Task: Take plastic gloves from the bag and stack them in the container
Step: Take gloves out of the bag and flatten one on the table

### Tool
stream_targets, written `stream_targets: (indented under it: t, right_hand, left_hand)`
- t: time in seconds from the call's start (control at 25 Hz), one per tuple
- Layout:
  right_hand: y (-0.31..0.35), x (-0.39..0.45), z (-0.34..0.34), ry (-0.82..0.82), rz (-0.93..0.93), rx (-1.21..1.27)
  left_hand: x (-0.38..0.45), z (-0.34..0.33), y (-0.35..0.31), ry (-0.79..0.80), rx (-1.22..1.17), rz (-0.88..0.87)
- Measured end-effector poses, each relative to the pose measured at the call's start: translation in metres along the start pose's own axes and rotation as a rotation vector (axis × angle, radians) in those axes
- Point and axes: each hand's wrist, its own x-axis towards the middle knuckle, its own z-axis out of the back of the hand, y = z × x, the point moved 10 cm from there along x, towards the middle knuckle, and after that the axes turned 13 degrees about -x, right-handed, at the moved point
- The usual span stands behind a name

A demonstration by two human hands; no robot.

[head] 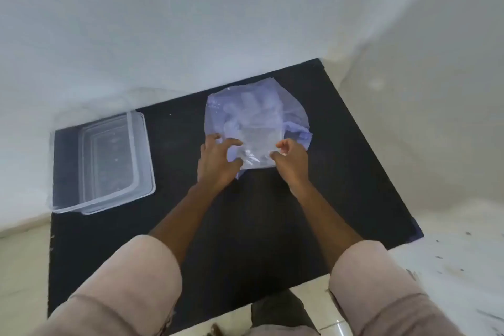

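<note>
The bag point(256, 114) lies flat on the black surface point(191, 226), at 12 o'clock from the person. The gloves point(253, 128) show through it as a thin, pale stack. The left hand point(218, 161) and right hand point(290, 161) each pinch the bag's near edge, fingers curled. Judged light, limp and slippery (film clings together); take hold at the cuff edge. The container point(68, 166) stands well apart at 9 o'clock.

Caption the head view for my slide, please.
Both hands work a glove from the bag; clear container waits left.
</note>
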Motion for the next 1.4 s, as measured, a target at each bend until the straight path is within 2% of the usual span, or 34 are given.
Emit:
stream_targets:
  t: [0.08,0.12,0.2,0.28,0.4,0.48,0.56,0.6,0.68,0.76,0.92,1.08,1.2,1.28,1.32,1.4]
  right_hand:
    - [-0.007,0.018,-0.005,-0.04,-0.07,-0.324]
    - [-0.014,0.026,-0.012,-0.021,-0.097,-0.426]
    - [-0.017,0.033,-0.021,0.035,-0.154,-0.475]
    - [-0.018,0.046,-0.024,0.066,-0.216,-0.411]
    - [0.0,0.054,-0.024,0.044,-0.129,-0.172]
    - [0.014,0.054,-0.022,0.033,-0.093,0.191]
    - [0.016,0.051,-0.038,0.144,-0.192,0.547]
    - [0.015,0.051,-0.05,0.191,-0.261,0.644]
    - [0.014,0.055,-0.05,0.19,-0.306,0.572]
    - [0.017,0.056,-0.032,0.15,-0.257,0.442]
    - [0.003,0.027,0.0,0.17,-0.228,0.58]
    - [-0.041,-0.041,0.003,0.206,-0.287,0.51]
    - [-0.073,-0.093,-0.013,0.224,-0.353,0.461]
    - [-0.094,-0.128,-0.031,0.221,-0.423,0.425]
    - [-0.102,-0.145,-0.043,0.217,-0.452,0.426]
    - [-0.114,-0.175,-0.067,0.207,-0.486,0.445]
  left_hand:
    - [0.009,-0.013,0.006,0.007,0.309,0.059]
    - [0.012,-0.019,0.013,0.011,0.369,0.102]
    - [0.021,-0.028,0.015,0.034,0.423,0.151]
    - [0.035,-0.031,0.022,0.056,0.389,0.18]
    - [0.051,-0.027,0.022,0.039,0.273,0.188]
    - [0.061,-0.025,0.017,0.041,0.245,0.161]
    - [0.067,-0.023,0.011,0.056,0.225,0.128]
    - [0.069,-0.023,0.01,0.065,0.218,0.113]
    - [0.07,-0.023,0.008,0.079,0.219,0.089]
    - [0.075,-0.018,0.011,0.075,0.216,0.101]
    - [0.077,-0.014,0.02,0.097,0.243,0.104]
    - [0.06,-0.02,0.03,0.161,0.247,0.135]
    - [0.025,-0.005,0.023,0.036,0.354,-0.016]
    - [-0.02,0.01,0.035,-0.065,0.21,-0.081]
    - [-0.046,0.016,0.052,-0.087,0.063,-0.039]
    - [-0.103,0.024,0.106,-0.148,-0.266,0.185]
